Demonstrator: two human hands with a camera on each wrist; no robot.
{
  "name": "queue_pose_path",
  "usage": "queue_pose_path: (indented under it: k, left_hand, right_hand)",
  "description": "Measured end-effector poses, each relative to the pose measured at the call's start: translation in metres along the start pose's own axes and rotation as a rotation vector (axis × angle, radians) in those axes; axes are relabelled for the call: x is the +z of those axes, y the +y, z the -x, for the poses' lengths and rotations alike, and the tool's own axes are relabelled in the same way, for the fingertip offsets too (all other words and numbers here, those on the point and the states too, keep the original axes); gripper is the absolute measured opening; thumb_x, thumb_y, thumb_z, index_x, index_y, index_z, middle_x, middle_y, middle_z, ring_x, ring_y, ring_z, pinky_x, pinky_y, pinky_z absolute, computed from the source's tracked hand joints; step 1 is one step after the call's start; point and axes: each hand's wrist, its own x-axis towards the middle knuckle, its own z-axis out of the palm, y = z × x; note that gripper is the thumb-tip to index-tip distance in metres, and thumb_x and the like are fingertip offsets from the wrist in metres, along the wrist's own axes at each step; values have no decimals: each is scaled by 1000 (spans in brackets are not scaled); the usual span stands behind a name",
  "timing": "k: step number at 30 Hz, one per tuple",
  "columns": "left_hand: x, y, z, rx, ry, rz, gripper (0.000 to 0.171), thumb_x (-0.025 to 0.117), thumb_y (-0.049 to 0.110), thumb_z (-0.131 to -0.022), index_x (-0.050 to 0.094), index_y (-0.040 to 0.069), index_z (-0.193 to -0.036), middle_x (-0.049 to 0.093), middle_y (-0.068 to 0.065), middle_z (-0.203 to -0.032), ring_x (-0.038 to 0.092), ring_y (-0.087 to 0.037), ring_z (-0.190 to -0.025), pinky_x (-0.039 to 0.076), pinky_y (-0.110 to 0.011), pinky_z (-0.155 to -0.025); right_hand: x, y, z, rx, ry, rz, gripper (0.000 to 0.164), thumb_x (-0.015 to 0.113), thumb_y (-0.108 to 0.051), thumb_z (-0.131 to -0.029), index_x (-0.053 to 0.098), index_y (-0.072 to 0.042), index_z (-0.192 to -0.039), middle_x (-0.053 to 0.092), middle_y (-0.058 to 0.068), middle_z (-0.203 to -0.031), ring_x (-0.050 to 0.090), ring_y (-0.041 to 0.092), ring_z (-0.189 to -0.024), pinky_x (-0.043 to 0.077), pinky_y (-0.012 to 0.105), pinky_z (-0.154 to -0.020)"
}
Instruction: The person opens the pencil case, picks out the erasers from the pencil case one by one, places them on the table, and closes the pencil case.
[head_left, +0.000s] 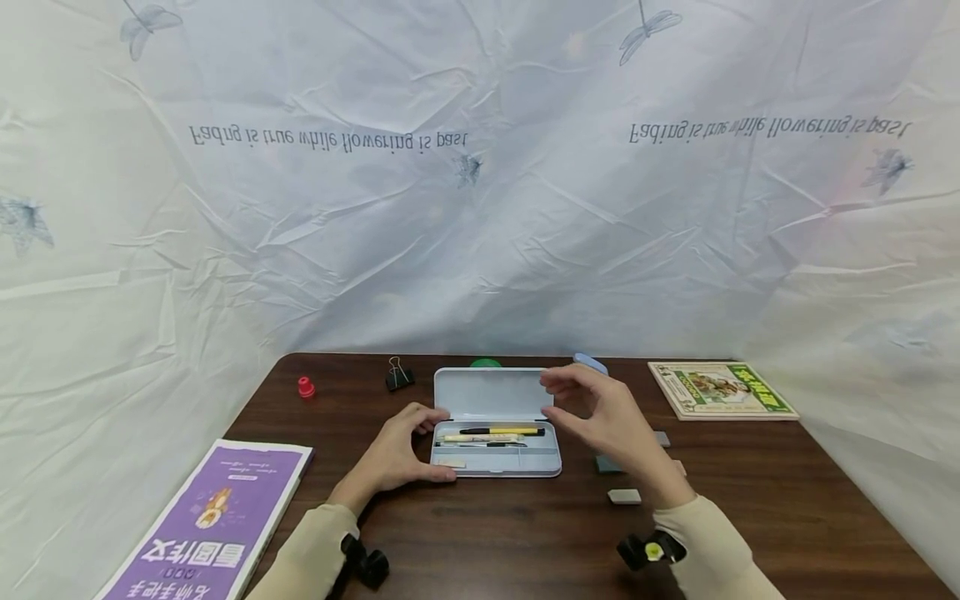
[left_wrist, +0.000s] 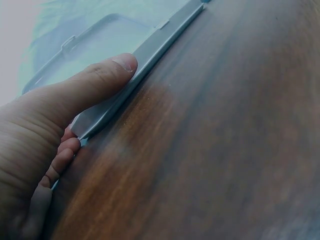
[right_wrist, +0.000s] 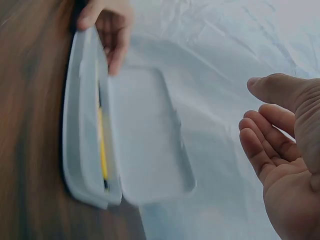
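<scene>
A pale grey pencil case (head_left: 536, 464) lies on the table with its lid (head_left: 495, 396) raised at the back. Its rear compartment holds a yellow-and-black pen (head_left: 525, 432) and other slim pens. A small pale piece (head_left: 452, 464) lies in the front compartment. My left hand (head_left: 393, 446) grips the case's left end, thumb on the front rim (left_wrist: 145, 57) and fingers behind. At the lid's upper right corner in the head view, my right hand (head_left: 603, 412) is held with fingers apart from the thumb. The right wrist view shows this hand (right_wrist: 280, 145) holding nothing, apart from the lid.
A white eraser (head_left: 624, 497) and a dark green block (head_left: 607, 465) lie near my right wrist. A purple book (head_left: 225, 500) is at left, a green-covered book (head_left: 723, 390) at far right. Behind stand a black binder clip (head_left: 400, 379) and a small red object (head_left: 305, 387).
</scene>
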Motion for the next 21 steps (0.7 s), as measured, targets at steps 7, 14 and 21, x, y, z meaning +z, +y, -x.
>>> queue_pose_path:
  k: [7, 14, 21]
  left_hand:
    - [0, -1, 0, 3, 3, 4, 90, 106, 56, -70, 72, 19, -145, 65, 5, -131, 62, -14, -116, 55, -39, -105]
    - [0, 1, 1, -1, -1, 8, 89, 104, 58, -73, 71, 21, -146, 64, 6, -133, 63, -15, -117, 56, -42, -106]
    - [-1, 1, 1, 15, -6, 2, 90, 103, 58, -74, 69, 20, -148, 64, 4, -133, 63, -15, -118, 56, -41, -105]
  right_hand:
    - [30, -12, -24, -27, -55, -85, 44, 85, -3, -99, 73, -14, -140, 74, 10, -135, 73, 17, -116, 62, 33, -100]
    - [64, -15, -38, -26, -137, -129, 38, 83, -6, -102, 74, -13, -138, 74, 10, -133, 73, 26, -118, 61, 47, -104]
    - [96, -7, -39, 0, -267, -137, 32, 81, -4, -102, 76, -6, -134, 76, 15, -128, 75, 27, -111, 62, 49, -100]
